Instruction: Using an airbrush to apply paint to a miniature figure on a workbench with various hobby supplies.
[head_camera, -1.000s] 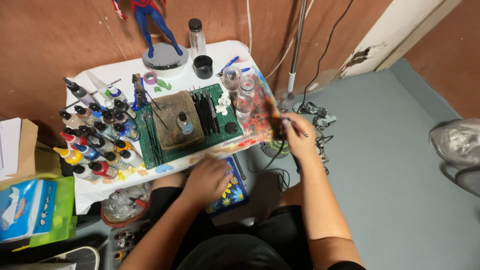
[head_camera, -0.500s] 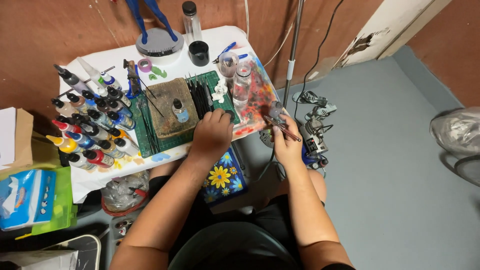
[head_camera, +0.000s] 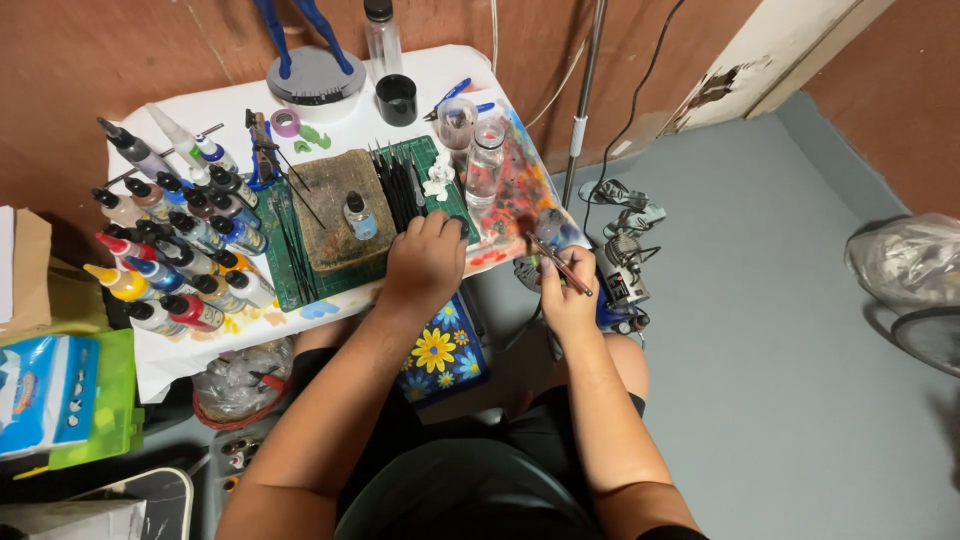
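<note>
Holding one paintbrush (head_camera: 560, 265), right hand (head_camera: 568, 298)

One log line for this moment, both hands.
left hand: resting on green cutting mat by brush row | right hand: holding paintbrush off table edge

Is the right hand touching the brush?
Touching. The head view shows the right hand pinching the brush between its fingers, with the handle crossing the fingertips and the tip pointing toward the paint-smeared palette.

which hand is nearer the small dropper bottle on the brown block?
Left. The left hand rests on the green mat just right of the dropper bottle. The right hand is off the table edge, holding a paintbrush.
</note>
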